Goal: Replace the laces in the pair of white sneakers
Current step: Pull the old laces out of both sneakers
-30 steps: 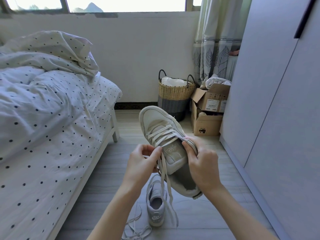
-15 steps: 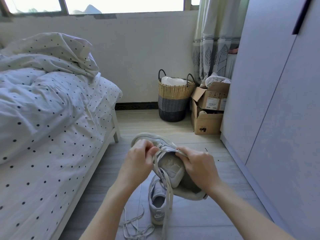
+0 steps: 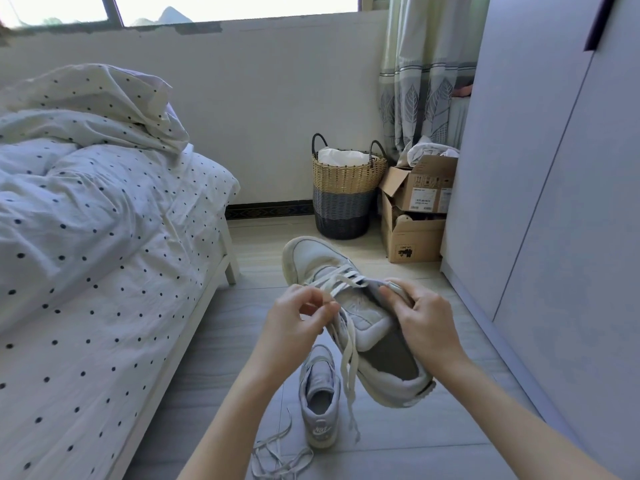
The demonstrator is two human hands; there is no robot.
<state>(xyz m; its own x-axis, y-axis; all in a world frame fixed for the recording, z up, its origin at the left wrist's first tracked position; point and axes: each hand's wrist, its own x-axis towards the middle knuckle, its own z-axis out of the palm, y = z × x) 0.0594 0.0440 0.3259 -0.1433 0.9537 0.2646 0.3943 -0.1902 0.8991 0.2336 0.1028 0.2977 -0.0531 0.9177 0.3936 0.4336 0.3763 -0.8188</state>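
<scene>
I hold a white sneaker (image 3: 322,261) in the air, toe pointing away. My right hand (image 3: 420,318) grips its right upper edge beside the tongue. My left hand (image 3: 298,315) pinches the white lace (image 3: 348,355) at the left eyelets; the lace ends hang down below the shoe. The lace crosses the lower eyelets near the toe. The second sneaker (image 3: 320,396) stands on the floor under my hands, without a lace as far as I can see. A loose lace (image 3: 277,459) lies tangled on the floor beside its heel.
A bed with dotted bedding (image 3: 104,271) fills the left side. A woven basket (image 3: 346,188) and stacked cardboard boxes (image 3: 414,216) stand by the far wall. A wardrobe (image 3: 554,202) runs along the right. Grey floor (image 3: 450,445) lies between them.
The held sneaker dipped low half a second ago and is now raised again with its toe tipped up. My left hand stays pinched on the lace at the left eyelets.
</scene>
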